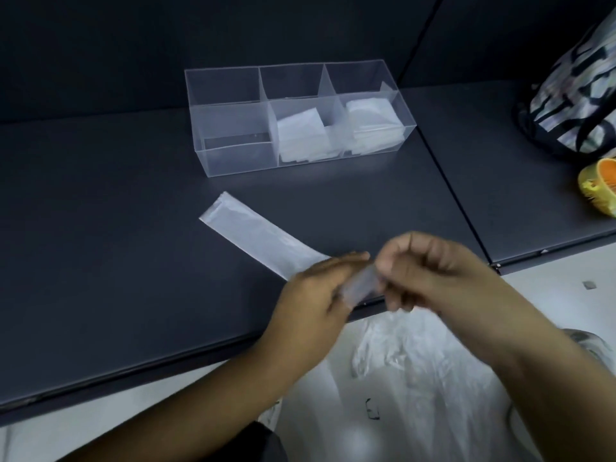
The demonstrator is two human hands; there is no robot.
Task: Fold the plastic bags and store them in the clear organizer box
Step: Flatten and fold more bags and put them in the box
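Observation:
A clear plastic bag folded into a long narrow strip (256, 235) lies diagonally on the dark shelf, its far end pointing up-left. My left hand (313, 295) and my right hand (420, 271) pinch its near end, which is lifted and turned over between the fingers. The clear organizer box (233, 155) stands behind, divided into three compartments. Folded bags (300, 135) fill the middle compartment and more folded bags (370, 125) the right one. The left compartment holds nothing.
A heap of loose plastic bags (416, 378) lies below the shelf edge near my lap. A patterned bag (573, 95) and a yellow-orange object (600, 185) sit at the right. A seam (446, 168) splits the dark shelf.

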